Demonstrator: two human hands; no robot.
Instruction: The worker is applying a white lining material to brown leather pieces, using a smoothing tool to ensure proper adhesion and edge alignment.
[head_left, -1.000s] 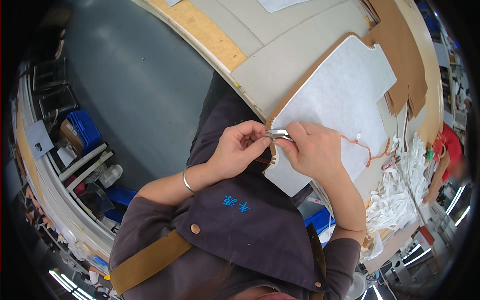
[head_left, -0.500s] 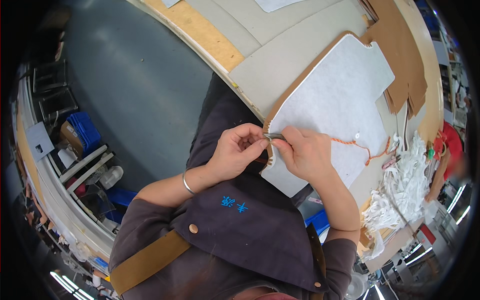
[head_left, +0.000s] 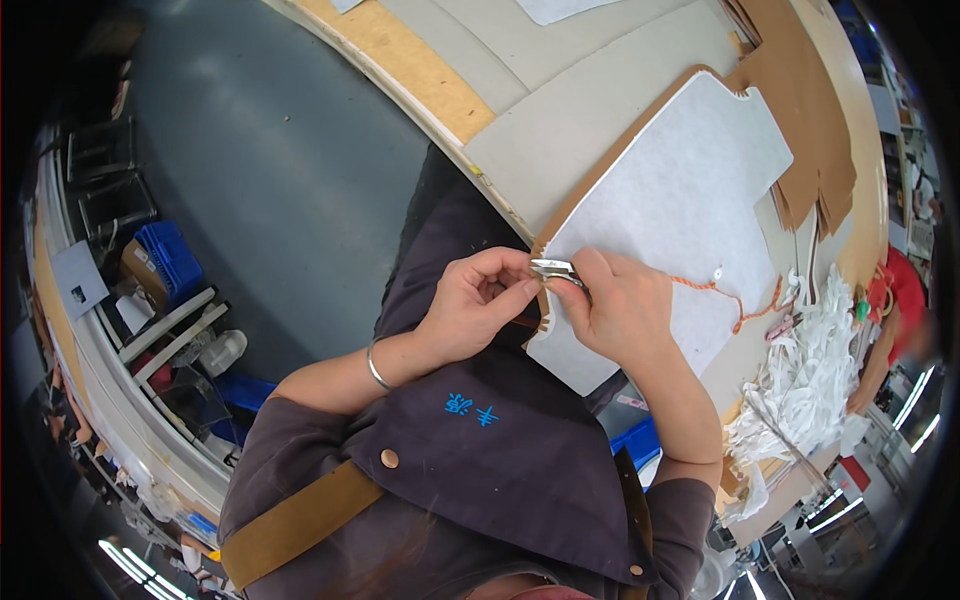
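A brown panel with a white backing sheet (head_left: pixel 665 200) lies over the table edge, its brown border (head_left: pixel 605 170) showing along the left side. My left hand (head_left: pixel 470 308) pinches the panel's lower left edge between thumb and fingertips. My right hand (head_left: pixel 628 305) grips small metal thread snips (head_left: pixel 553 268), whose blades point left at that same edge, close to the left fingertips. Near this corner the border is notched or gathered. A twisted orange cord (head_left: pixel 738 318) runs from beside my right hand across the backing. What lies between the left fingertips is hidden.
Brown cut pieces (head_left: pixel 800 110) are stacked at the far right of the table. A heap of white strips (head_left: pixel 800 380) lies on the right, beside another person's arm (head_left: pixel 872 370). Grey sheets (head_left: pixel 590 110) cover the tabletop. A blue crate (head_left: pixel 165 265) stands at left.
The snips have turned in my right hand, so their bright blade faces show more. The panel has shifted very slightly right; my left hand keeps its pinch.
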